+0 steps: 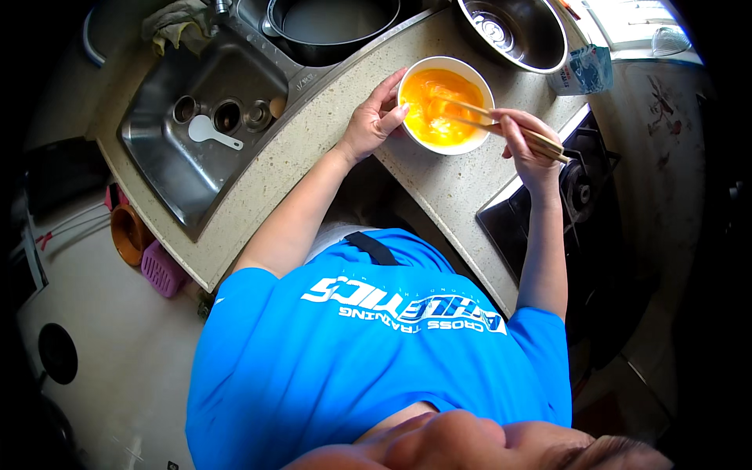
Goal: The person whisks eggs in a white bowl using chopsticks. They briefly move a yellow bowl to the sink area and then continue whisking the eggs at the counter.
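Note:
A white bowl (489, 126) holds bright orange-yellow beaten egg (451, 88), with lighter streaks and bubbles near its lower side. My left hand (376, 120) grips the bowl's left side, its thumb on the rim and the other fingers partly hidden behind the wall. In my right hand (529, 141) is a pair of wooden chopsticks (543, 144), their tips spread a little and dipped in the egg. The bowl is over the speckled countertop (437, 182), close to the inner corner.
At the left lies a steel sink (170, 158) with a white plastic spoon (202, 128) and an eggshell (277, 107). Beyond the bowl are a dark pot (335, 44), a steel basin (543, 35) and a blue-white packet (581, 70). A gas stove (578, 191) borders my right forearm.

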`<state>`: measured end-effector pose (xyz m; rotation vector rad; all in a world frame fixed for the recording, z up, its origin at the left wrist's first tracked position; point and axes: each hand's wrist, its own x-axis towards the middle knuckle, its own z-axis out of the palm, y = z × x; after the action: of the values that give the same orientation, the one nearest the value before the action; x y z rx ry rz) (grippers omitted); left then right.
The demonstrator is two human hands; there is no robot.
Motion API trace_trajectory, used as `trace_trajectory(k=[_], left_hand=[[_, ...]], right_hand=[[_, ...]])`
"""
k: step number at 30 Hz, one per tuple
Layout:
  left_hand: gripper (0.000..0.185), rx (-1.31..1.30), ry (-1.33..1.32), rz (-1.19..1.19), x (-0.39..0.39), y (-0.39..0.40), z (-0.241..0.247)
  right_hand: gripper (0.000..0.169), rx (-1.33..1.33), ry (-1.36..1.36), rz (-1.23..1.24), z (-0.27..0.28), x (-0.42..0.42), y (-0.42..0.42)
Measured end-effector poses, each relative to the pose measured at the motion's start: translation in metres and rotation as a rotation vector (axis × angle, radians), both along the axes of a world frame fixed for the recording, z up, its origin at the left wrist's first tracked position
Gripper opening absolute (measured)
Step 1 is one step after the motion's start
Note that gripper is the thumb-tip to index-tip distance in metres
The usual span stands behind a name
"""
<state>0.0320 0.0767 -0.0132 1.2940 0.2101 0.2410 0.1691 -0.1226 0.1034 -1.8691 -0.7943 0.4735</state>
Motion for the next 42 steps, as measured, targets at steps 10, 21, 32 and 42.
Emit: trace_trajectory(k=[10,21,32,42], left_hand=[[0.061,-0.006,-0.004,0.014,-0.002,0.000,-0.002],[0.062,-0.008,-0.006,-0.014,0.000,0.001,-0.003],[0.062,-0.053,0.006,-0.020,-0.004,0.004,0.002],[0.062,0.018,-0.002,-0.023,-0.001,0.003,-0.005]], right_hand=[[0.014,-0.100,0.005,0.112,0.012,0.020,-0.013],[0.014,0.090,0.012,-0.031,-0.005,0.016,-0.001],[0.015,-0.064,0.083,0.056,0.013,0.017,-0.013],[0.014,0.107,-0.051,-0.129,-0.004,0.027,-0.012]])
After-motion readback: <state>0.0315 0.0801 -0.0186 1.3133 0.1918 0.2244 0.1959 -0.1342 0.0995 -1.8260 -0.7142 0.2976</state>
